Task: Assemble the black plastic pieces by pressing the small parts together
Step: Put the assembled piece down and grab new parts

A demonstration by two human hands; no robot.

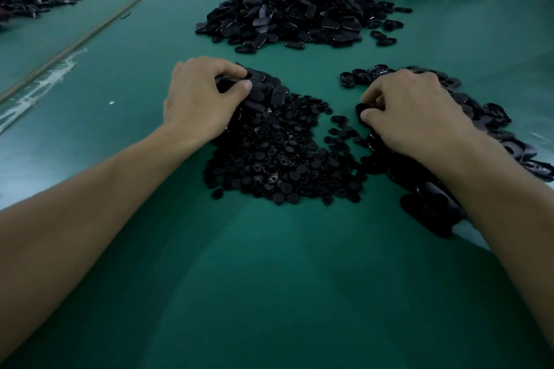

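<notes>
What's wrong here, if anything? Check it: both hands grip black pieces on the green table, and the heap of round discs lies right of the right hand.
One error: the head view shows the heap of round discs between the left hand and the right hand, not right of it. Both hands grip black pieces on the green table.
</notes>
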